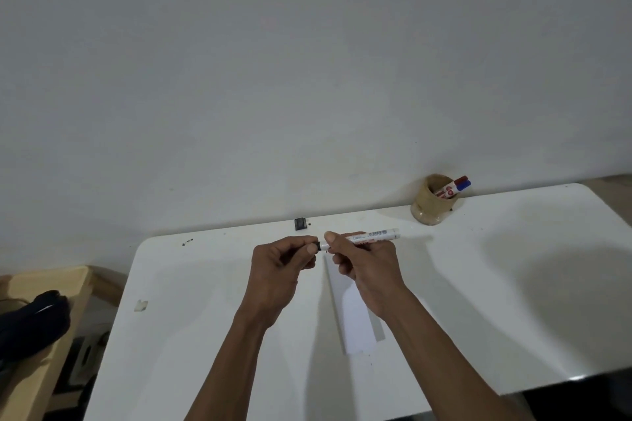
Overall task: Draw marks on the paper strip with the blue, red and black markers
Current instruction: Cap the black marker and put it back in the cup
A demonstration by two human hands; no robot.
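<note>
Above the white table (205,335), my right hand (366,270) grips the white barrel of the black marker (374,236), held level. My left hand (282,267) is closed on the marker's black cap end (318,246), which is mostly hidden by my fingers. The white paper strip (355,325) lies flat on the table under my right hand, running toward me. The red marker (455,183) and the blue marker (462,186) stand capped in a tan cup (431,205) at the back right.
A small dark block (300,223) sits at the table's back edge by the wall. A scrap of tape (141,305) sticks near the left edge. A wooden bench (41,335) with dark cloth (32,325) stands left of the table.
</note>
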